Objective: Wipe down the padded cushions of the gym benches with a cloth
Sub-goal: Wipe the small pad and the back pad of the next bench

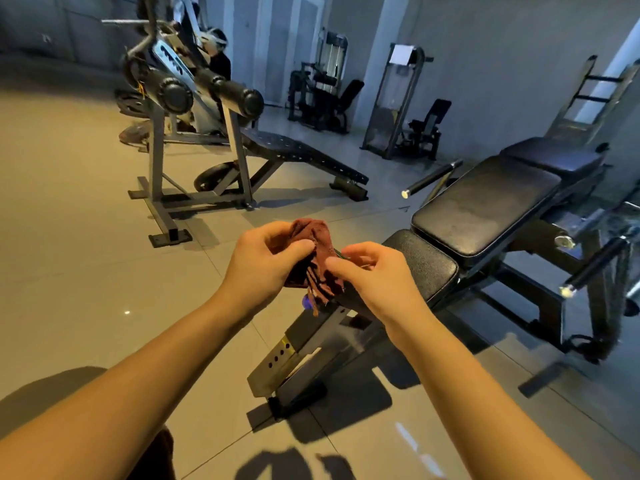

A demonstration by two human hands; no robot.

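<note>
Both hands bunched the reddish-brown cloth (pixel 313 258) in mid-air, left hand (pixel 266 258) gripping, right hand (pixel 374 271) pinching, likely folding a wiping pad; the bench's seat cushion (pixel 426 261) lay just beyond.

Rust-brown terry cloth (pixel 313 261): soft, napped, matt, w/ frayed threads at bottom edge. Black padded bench cushions (pixel 485 209): leather-like vinyl, fine grain, slight sheen, dull scuffed patches on top. Grey steel bench frame (pixel 311 348): painted, semi-matt, worn yellowish nr the peg holes. Beige floor tiles (pixel 86 254): smooth, glossy, reflecting light spots. Black roller pads (pixel 173 93) on far machine: matt, foam-like.
</note>
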